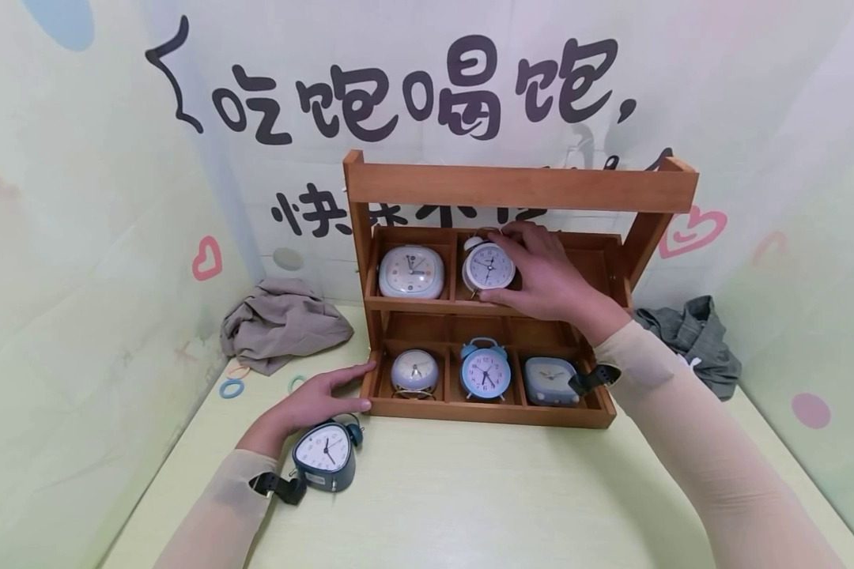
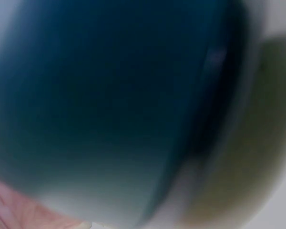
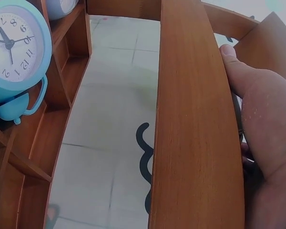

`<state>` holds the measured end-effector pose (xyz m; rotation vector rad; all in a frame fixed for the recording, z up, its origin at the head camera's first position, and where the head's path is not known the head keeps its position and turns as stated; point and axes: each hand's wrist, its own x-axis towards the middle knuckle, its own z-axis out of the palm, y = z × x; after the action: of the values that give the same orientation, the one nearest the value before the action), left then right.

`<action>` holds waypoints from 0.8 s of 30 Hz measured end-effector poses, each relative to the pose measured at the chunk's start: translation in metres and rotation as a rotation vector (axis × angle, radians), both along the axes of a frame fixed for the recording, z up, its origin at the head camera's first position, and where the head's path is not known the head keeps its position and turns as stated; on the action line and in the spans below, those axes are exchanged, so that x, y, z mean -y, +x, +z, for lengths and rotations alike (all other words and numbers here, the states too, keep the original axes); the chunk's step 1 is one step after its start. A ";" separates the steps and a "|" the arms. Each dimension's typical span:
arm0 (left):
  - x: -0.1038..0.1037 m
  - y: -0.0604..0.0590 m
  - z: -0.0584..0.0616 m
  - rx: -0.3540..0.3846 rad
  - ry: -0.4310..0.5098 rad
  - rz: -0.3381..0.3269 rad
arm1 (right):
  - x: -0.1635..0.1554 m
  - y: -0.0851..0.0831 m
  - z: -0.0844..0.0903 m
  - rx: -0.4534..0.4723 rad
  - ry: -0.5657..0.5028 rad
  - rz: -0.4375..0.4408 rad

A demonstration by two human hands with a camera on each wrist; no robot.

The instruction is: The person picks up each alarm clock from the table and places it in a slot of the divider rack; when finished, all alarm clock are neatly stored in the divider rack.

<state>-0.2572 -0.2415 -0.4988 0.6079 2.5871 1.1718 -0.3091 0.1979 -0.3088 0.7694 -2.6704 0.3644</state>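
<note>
A two-tier wooden shelf stands against the back wall. My right hand grips a white twin-bell alarm clock in the upper middle compartment, thumb below and fingers over its top. A white rounded-square clock sits to its left. Below stand a small white dome clock, a blue twin-bell clock and a grey-blue square clock. My left hand lies flat on the table, fingertips touching the shelf's lower left corner. A dark blue triangular clock stands beside that wrist and fills the left wrist view as a blur.
A beige cloth lies bunched left of the shelf and a grey-green cloth to its right. A blue hair ring and a green one lie near the left wall. Printed walls close in on three sides.
</note>
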 end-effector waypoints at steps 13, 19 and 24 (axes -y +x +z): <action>-0.001 0.001 -0.001 0.017 0.001 -0.002 | -0.004 0.006 0.000 0.047 -0.056 0.030; 0.000 0.001 0.001 0.018 0.003 0.003 | -0.008 0.013 0.000 0.041 -0.146 0.077; 0.000 0.001 0.002 0.024 0.008 0.000 | -0.009 0.029 -0.009 -0.033 -0.244 0.129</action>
<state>-0.2560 -0.2412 -0.4966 0.5914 2.5635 1.1832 -0.2804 0.2069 -0.3174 0.8627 -2.4907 0.6894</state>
